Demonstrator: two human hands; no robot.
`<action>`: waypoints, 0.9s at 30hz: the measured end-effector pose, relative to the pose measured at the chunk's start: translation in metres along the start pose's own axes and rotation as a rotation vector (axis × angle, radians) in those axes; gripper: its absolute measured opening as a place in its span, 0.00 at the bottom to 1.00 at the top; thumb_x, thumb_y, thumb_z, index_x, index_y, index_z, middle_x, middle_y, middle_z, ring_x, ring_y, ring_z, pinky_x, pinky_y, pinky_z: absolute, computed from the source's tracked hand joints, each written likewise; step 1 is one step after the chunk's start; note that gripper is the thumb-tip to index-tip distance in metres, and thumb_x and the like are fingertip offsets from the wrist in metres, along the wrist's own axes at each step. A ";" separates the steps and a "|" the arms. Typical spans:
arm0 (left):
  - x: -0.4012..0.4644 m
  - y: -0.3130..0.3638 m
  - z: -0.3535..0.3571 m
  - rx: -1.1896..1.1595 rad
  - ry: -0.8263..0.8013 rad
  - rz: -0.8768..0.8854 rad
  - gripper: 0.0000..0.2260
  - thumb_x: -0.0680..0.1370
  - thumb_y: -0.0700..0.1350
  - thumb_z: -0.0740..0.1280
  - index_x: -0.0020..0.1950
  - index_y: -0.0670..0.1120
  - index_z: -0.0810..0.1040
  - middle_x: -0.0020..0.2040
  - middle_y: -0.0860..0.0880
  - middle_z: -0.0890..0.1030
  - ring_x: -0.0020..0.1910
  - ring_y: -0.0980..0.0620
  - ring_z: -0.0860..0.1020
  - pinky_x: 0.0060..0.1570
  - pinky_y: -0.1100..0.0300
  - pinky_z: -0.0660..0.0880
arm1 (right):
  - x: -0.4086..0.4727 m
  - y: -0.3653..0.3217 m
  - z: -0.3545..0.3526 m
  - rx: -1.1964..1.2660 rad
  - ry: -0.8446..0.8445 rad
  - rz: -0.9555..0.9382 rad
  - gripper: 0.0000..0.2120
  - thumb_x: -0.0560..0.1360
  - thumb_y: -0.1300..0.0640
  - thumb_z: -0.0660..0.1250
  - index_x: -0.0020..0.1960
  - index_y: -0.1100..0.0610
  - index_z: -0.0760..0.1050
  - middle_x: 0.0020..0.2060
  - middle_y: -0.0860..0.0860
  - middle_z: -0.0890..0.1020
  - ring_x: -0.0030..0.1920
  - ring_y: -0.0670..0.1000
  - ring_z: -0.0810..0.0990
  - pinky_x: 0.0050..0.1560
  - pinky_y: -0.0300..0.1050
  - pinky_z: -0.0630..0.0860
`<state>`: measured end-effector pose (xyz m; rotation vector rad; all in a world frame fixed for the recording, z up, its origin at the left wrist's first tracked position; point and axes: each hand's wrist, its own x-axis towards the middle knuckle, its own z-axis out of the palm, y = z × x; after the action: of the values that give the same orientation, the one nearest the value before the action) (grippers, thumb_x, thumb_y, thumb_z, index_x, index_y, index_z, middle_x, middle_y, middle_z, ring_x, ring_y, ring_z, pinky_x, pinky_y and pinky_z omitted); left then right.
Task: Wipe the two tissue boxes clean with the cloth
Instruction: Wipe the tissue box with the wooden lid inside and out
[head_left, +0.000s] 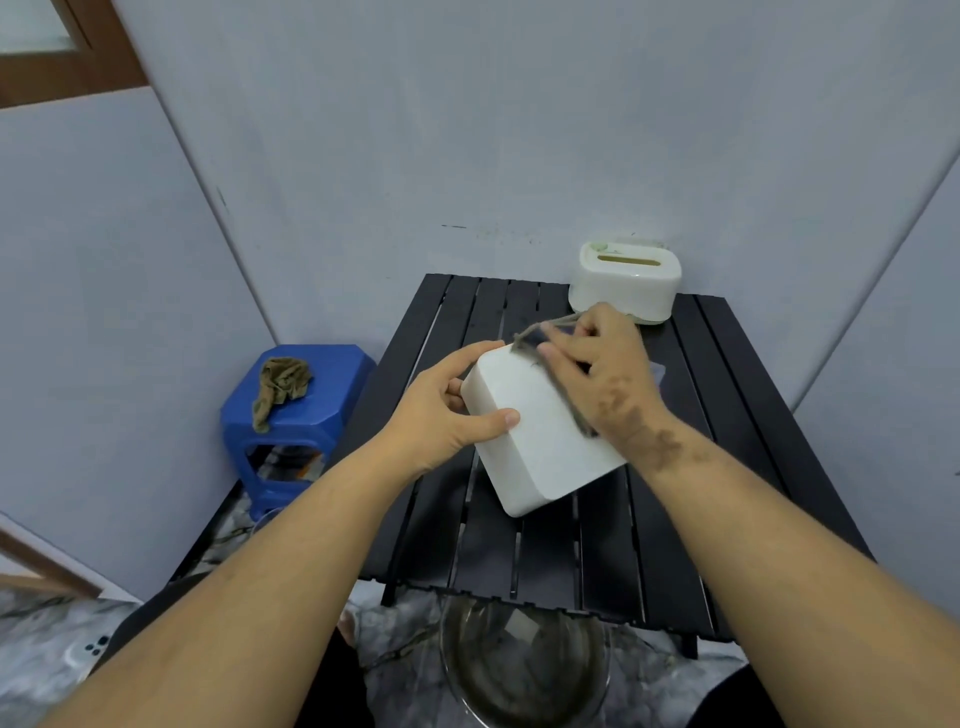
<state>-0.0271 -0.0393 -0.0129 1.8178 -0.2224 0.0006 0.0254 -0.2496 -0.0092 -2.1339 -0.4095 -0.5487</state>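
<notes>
A plain white tissue box (535, 441) is tilted up above the black slatted table (566, 551), its flat underside facing me. My left hand (447, 410) grips its left end, thumb on the face and fingers curled over the far edge. My right hand (608, 374) presses a grey cloth (535, 338) against the box's far right edge; most of the cloth is hidden under the palm. The second tissue box (626, 280), white with a slot in its lid, stands upright at the table's far right corner against the wall.
A blue plastic stool (296, 421) stands left of the table with a crumpled brown rag (280, 387) on its seat. A clear round basin (524, 665) sits on the floor below the table's near edge. Grey walls close in behind and on both sides.
</notes>
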 end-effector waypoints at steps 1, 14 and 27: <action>0.000 -0.001 0.000 -0.007 -0.002 0.005 0.30 0.72 0.40 0.80 0.71 0.58 0.76 0.54 0.48 0.82 0.47 0.58 0.79 0.50 0.65 0.79 | -0.008 -0.010 0.007 0.009 -0.066 -0.056 0.14 0.77 0.45 0.69 0.44 0.56 0.78 0.40 0.48 0.70 0.41 0.46 0.71 0.42 0.37 0.68; 0.003 -0.004 -0.003 -0.038 -0.017 -0.054 0.29 0.73 0.41 0.79 0.70 0.61 0.76 0.50 0.46 0.80 0.42 0.56 0.81 0.46 0.57 0.83 | -0.021 0.004 -0.010 -0.024 -0.254 -0.127 0.11 0.76 0.51 0.72 0.52 0.58 0.84 0.40 0.44 0.70 0.43 0.38 0.70 0.47 0.31 0.68; 0.006 -0.004 0.003 -0.062 0.006 -0.132 0.28 0.73 0.42 0.79 0.69 0.63 0.77 0.51 0.41 0.83 0.56 0.36 0.83 0.52 0.36 0.83 | -0.024 0.003 -0.020 -0.035 -0.079 0.067 0.09 0.75 0.52 0.73 0.40 0.54 0.77 0.37 0.47 0.70 0.37 0.43 0.69 0.39 0.40 0.69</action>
<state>-0.0208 -0.0416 -0.0172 1.7679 -0.0972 -0.0927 0.0023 -0.2700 -0.0134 -2.2003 -0.3733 -0.4372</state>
